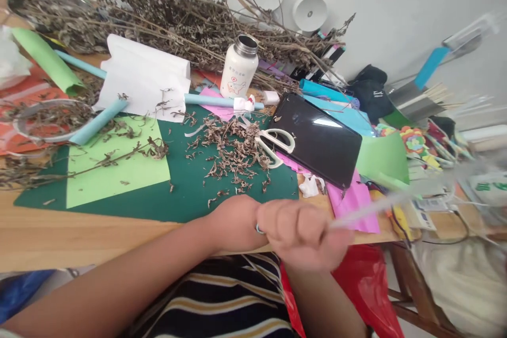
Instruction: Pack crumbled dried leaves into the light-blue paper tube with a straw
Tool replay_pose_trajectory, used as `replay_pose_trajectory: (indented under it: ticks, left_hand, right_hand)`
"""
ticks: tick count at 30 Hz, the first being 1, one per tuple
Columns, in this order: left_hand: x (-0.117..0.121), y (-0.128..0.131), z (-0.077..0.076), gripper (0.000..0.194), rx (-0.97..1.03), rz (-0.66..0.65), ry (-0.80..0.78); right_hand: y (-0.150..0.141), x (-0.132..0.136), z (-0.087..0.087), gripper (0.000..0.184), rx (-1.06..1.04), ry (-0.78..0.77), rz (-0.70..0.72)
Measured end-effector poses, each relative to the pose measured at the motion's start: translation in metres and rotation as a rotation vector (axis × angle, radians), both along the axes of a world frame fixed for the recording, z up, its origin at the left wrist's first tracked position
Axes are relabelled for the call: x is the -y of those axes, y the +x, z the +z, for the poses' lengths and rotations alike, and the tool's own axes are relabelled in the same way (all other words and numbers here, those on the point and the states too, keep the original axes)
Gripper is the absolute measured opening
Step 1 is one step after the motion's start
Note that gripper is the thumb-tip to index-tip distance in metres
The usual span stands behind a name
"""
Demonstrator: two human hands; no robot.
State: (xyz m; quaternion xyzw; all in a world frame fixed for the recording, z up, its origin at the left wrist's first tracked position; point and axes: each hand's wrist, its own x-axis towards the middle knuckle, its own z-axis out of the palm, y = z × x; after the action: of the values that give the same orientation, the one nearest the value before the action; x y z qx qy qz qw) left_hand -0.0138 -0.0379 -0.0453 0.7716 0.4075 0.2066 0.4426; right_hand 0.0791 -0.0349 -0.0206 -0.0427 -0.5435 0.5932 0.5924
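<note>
My right hand is closed in a fist at the table's front edge. From it a blurred, whitish, see-through strip stretches up to the right; its exact kind is smeared by motion. My left hand presses against the right one, its fingers hidden behind it. A small light-blue ring shape shows between the hands. Just beyond them, crumbled dried leaves lie heaped on a green cutting mat. White-handled scissors rest at the heap's right side, blades hidden under the leaves.
A black tablet lies to the right over pink paper. Behind the mat stands an uncapped white bottle. Green paper, a blue paper tube and a round sieve-like dish are at left. Dried branches line the back.
</note>
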Motion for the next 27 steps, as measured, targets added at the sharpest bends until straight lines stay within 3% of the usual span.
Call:
replay_pose_trajectory:
  ticks: [2, 4, 7, 10, 16, 27]
  left_hand:
    - [-0.001, -0.002, 0.002, 0.021, -0.013, -0.042, -0.004]
    - [-0.003, -0.003, 0.002, 0.024, -0.038, -0.032, -0.001]
    - [-0.005, -0.004, 0.001, 0.026, -0.072, -0.049, 0.009]
    - [-0.005, -0.004, -0.002, 0.025, -0.053, -0.054, -0.018]
    - [-0.005, -0.004, -0.001, 0.014, 0.062, -0.047, -0.1]
    - [-0.004, -0.004, -0.002, 0.02, 0.052, -0.078, -0.135]
  right_hand:
    - [0.004, -0.003, 0.007, 0.042, -0.124, -0.172, -0.001]
    - [0.011, -0.004, 0.014, 0.042, -0.198, -0.235, -0.049]
    - [0.019, -0.001, 0.022, 0.043, -0.235, -0.178, -0.103]
    - [0.018, 0.002, 0.025, 0.047, -0.147, -0.126, -0.113]
    - [0.009, 0.0, 0.02, 0.047, -0.104, -0.072, -0.126]
    - [0.001, -0.003, 0.01, 0.043, -0.136, -0.07, -0.086]
